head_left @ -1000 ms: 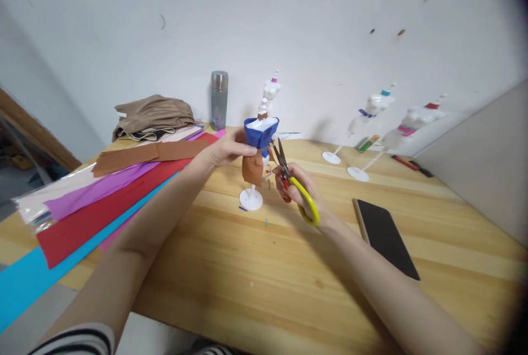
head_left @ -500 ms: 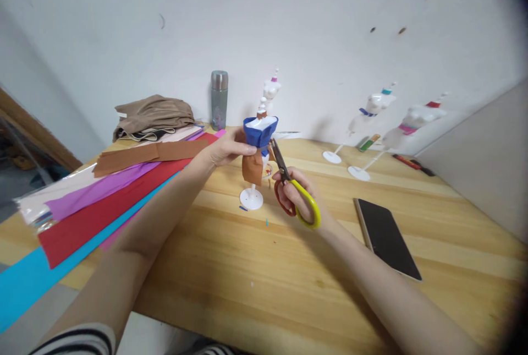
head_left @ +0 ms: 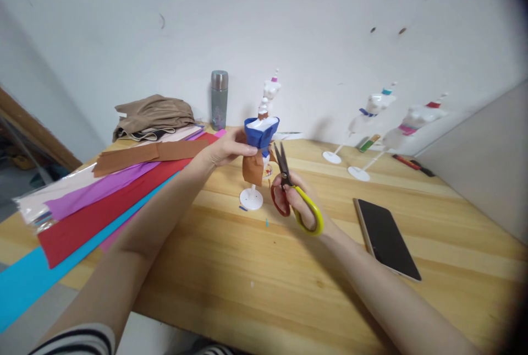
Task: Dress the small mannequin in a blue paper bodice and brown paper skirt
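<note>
A small white dress form (head_left: 251, 198) stands upright on its round base, dressed in a blue top (head_left: 261, 132) and a brown skirt piece (head_left: 252, 168). My left hand (head_left: 232, 147) is closed on its left side at the waist, thumb across the front; the fingers behind are hidden. In my right hand (head_left: 297, 192) is a pair of scissors (head_left: 284, 170) with one red and one yellow handle loop. Their blades are parted and point up, just right of the brown skirt, apart from the blue top.
Coloured fabric sheets (head_left: 111, 206) and a folded brown cloth (head_left: 154, 114) lie at left. A steel flask (head_left: 219, 100) stands by the wall. More dress forms (head_left: 377, 103) stand behind and at right. A black tablet (head_left: 386, 238) lies right of my right hand. Tiny scraps dot the table.
The scissors have moved slightly right and away from the blue top, and their blades have spread apart. The dress form has barely shifted in my left hand.
</note>
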Demonstrator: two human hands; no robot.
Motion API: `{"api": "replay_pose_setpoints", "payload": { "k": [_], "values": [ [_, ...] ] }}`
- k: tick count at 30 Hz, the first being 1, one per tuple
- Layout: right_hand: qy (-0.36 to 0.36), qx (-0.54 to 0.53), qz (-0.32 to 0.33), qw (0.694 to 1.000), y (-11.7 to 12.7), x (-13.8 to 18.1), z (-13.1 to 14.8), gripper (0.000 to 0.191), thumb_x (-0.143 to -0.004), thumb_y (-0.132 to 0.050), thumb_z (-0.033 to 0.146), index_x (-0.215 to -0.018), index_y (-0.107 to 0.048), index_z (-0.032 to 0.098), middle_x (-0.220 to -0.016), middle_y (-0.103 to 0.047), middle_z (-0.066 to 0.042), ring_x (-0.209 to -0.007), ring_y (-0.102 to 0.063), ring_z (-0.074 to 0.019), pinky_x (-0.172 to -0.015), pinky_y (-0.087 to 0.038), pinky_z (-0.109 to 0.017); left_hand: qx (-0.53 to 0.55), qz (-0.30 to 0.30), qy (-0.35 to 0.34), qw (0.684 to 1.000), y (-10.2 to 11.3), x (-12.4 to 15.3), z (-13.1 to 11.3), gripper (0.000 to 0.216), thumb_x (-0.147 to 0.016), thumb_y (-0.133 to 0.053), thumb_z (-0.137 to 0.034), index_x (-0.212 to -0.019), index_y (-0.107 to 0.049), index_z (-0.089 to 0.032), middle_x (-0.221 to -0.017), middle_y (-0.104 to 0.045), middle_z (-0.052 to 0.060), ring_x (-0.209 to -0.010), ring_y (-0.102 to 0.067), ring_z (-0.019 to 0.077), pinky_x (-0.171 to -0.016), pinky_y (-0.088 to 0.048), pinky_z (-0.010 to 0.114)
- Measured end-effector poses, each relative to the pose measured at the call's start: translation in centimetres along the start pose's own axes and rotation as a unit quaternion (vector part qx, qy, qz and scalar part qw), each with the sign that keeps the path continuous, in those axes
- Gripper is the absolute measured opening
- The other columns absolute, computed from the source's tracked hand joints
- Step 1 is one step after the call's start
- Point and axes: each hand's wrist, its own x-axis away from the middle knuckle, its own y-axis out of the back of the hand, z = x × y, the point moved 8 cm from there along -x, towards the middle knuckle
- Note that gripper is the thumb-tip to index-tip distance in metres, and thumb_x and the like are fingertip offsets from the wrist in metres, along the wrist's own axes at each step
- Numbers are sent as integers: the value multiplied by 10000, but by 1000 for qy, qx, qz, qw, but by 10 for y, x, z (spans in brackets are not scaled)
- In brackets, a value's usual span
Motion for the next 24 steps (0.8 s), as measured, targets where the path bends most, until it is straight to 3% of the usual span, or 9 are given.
{"api": "replay_pose_setpoints", "payload": {
  "k": [5, 11, 17, 24],
  "values": [
    [42, 21, 23, 999, 0, 1, 3, 464, -886, -603, 665, -1020, -560, 223, -674, -494, 36, -508, -432, -115, -460, -344, -269, -18, -2, 7, 1000, 0, 1, -1, 599, -528, -908, -283, -1093, -738, -183, -1165, -759, 152, -1118, -701, 356, -1055, -476, 526],
    [63, 69, -16, 996, 6, 5, 6, 408, -892, -632, 619, -958, -566, 222, -631, -485, 40, -515, -411, -117, -495, -323, -282, -48, 6, 17, 999, -3, 2, 0, 509, -543, -891, -339, -992, -750, -147, -1048, -779, 145, -1034, -725, 348, -1001, -504, 508],
    [11, 44, -26, 999, 6, 5, 1, 460, -848, -648, 674, -923, -551, 231, -580, -450, 68, -411, -352, -84, -380, -269, -239, -39, 7, 17, 999, -7, 2, -1, 476, -535, -889, -348, -945, -740, -159, -967, -790, 123, -871, -749, 305, -910, -555, 470],
    [-53, 23, -48, 997, 5, 9, -5, 441, -860, -639, 662, -842, -520, 238, -453, -378, 102, -332, -259, -68, -308, -189, -217, -44, 6, 18, 999, -5, 2, -1, 474, -535, -888, -345, -953, -750, -168, -1009, -788, 130, -964, -743, 335, -961, -537, 494]
  ]
}}
